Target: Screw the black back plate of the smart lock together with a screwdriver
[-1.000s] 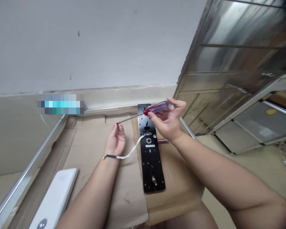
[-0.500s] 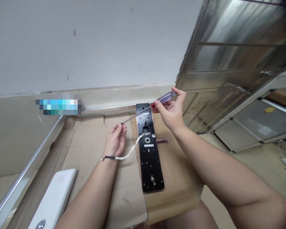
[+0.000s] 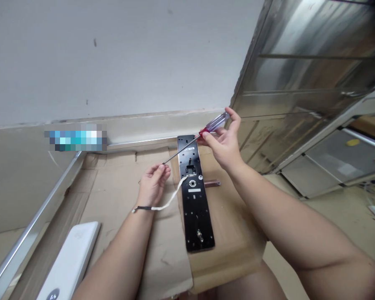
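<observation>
My right hand (image 3: 223,146) holds a screwdriver (image 3: 217,122) by its clear purple-tinted handle and red collar, with the forefinger at the handle's end. The thin metal shaft slants down to the left, across the top of a long black door-lock plate (image 3: 200,216). At the shaft's tip, my left hand (image 3: 153,183) is closed in a pinch; any small part between those fingertips is hidden. The lock plate lies with its back up, showing holes, a square spindle hole and a metal post. A white cable (image 3: 171,200) runs from it over my left wrist, ending in a black-wrapped section.
A brown lever handle (image 3: 212,183) sticks out from the plate's right side. Cardboard (image 3: 118,183) covers the work surface. At lower left lies a long white panel (image 3: 71,254). A wall stands behind, with a metal door (image 3: 287,75) at right and a grey cabinet (image 3: 328,162) below.
Both hands shifted slightly with the screwdriver: the left a little right, the right slightly up. The handle looks turned a bit between the right fingers. The lock plate stays in place.
</observation>
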Available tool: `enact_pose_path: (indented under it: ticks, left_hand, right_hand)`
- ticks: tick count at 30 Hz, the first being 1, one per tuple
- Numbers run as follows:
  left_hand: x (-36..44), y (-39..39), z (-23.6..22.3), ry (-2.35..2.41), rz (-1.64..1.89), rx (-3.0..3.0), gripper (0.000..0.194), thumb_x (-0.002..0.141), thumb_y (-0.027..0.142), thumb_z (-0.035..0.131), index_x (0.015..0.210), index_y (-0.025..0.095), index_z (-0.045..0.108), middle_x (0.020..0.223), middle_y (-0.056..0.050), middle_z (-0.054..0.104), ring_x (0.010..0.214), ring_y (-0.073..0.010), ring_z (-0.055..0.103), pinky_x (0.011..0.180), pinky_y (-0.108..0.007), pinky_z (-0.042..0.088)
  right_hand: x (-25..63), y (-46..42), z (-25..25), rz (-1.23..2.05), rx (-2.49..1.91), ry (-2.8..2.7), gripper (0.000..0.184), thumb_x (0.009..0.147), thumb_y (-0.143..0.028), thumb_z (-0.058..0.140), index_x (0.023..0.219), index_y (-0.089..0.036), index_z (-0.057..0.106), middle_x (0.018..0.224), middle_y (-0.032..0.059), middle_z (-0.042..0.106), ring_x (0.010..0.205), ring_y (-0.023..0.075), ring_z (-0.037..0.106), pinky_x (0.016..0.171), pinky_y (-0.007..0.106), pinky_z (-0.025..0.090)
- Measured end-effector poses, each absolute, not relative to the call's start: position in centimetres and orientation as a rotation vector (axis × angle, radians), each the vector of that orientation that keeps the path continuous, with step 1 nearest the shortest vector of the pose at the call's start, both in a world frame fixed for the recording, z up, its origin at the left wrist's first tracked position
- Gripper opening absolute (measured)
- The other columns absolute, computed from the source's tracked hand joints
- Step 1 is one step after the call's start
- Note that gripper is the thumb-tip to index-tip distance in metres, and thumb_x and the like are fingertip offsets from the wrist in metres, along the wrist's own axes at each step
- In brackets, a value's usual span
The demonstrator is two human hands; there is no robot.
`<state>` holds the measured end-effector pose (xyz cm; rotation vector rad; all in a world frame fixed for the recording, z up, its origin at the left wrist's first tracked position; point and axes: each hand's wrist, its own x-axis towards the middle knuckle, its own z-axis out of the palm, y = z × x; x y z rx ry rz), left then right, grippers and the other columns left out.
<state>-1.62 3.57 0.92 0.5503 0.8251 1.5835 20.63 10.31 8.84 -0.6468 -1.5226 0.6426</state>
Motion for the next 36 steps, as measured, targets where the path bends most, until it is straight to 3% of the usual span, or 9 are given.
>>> enact_pose_path:
  ticks: [3, 7, 14, 16, 22, 32, 36]
  left_hand:
    - [-1.5, 3.4, 0.6, 0.843, 1.575, 0.683, 0.036, 0.065, 0.029, 0.092, 0.09, 0.015, 0.071, 0.089, -0.005, 0.075, 0.077, -0.012, 0.072, 0.072, -0.021, 0.059]
    - [-1.0, 3.0, -0.2, 0.89, 1.537, 0.919, 0.05, 0.075, 0.029, 0.086, 0.12, 0.024, 0.065, 0.12, -0.006, 0.065, 0.098, -0.0136, 0.067, 0.086, -0.026, 0.056]
    - [1.9, 1.2, 0.3, 0.897, 1.177, 0.847, 0.07, 0.08, 0.038, 0.081, 0.138, 0.018, 0.047, 0.13, -0.014, 0.063, 0.117, -0.0235, 0.062, 0.107, -0.04, 0.043]
    - [2.4, 0.8, 0.8, 0.881, 1.158, 0.842, 0.075, 0.078, 0.037, 0.083, 0.139, 0.017, 0.046, 0.13, -0.015, 0.064, 0.118, -0.0243, 0.062, 0.108, -0.04, 0.042]
    - [2.8, 0.6, 0.9, 0.957, 1.179, 0.829, 0.059, 0.086, 0.043, 0.075, 0.133, 0.016, 0.053, 0.12, -0.012, 0.069, 0.108, -0.0228, 0.066, 0.099, -0.037, 0.047]
    - [3.6, -0.9, 1.6, 0.904, 1.097, 0.862, 0.044, 0.085, 0.038, 0.076, 0.121, 0.017, 0.062, 0.113, -0.012, 0.073, 0.096, -0.0229, 0.07, 0.088, -0.035, 0.051]
    - [3.8, -1.1, 1.4, 0.891, 1.041, 0.892, 0.042, 0.086, 0.036, 0.075, 0.121, 0.018, 0.062, 0.116, -0.013, 0.072, 0.102, -0.0258, 0.069, 0.091, -0.039, 0.051]
  right_hand:
    - [20.9, 10.6, 8.8, 0.594, -0.65, -1.551, 0.077, 0.094, -0.055, 0.058, 0.148, -0.042, 0.004, 0.103, 0.004, 0.066, 0.075, 0.017, 0.074, 0.071, 0.034, 0.067]
    - [21.8, 11.2, 9.0, 0.513, -0.627, -1.577, 0.078, 0.095, -0.056, 0.055, 0.149, -0.049, -0.001, 0.112, 0.0051, 0.064, 0.084, 0.0187, 0.074, 0.072, 0.036, 0.067]
    - [22.9, 11.4, 9.8, 0.54, -0.707, -1.454, 0.091, 0.089, -0.062, 0.061, 0.149, -0.051, -0.006, 0.123, 0.0078, 0.061, 0.082, 0.0209, 0.074, 0.07, 0.039, 0.067]
    - [23.1, 11.3, 9.9, 0.538, -0.719, -1.44, 0.093, 0.087, -0.063, 0.062, 0.149, -0.052, -0.006, 0.12, 0.0074, 0.061, 0.084, 0.0227, 0.074, 0.069, 0.041, 0.067]
    - [23.6, 11.1, 10.6, 0.543, -0.76, -1.374, 0.097, 0.084, -0.066, 0.065, 0.149, -0.052, -0.005, 0.116, 0.0071, 0.06, 0.085, 0.0234, 0.073, 0.07, 0.04, 0.067]
    - [23.9, 11.7, 10.2, 0.479, -0.696, -1.403, 0.087, 0.089, -0.062, 0.061, 0.148, -0.052, -0.002, 0.116, 0.0069, 0.058, 0.082, 0.0195, 0.071, 0.064, 0.035, 0.066]
    - [23.9, 11.4, 10.4, 0.445, -0.708, -1.432, 0.086, 0.091, -0.061, 0.058, 0.149, -0.053, -0.005, 0.116, 0.0073, 0.058, 0.083, 0.0202, 0.072, 0.064, 0.035, 0.066]
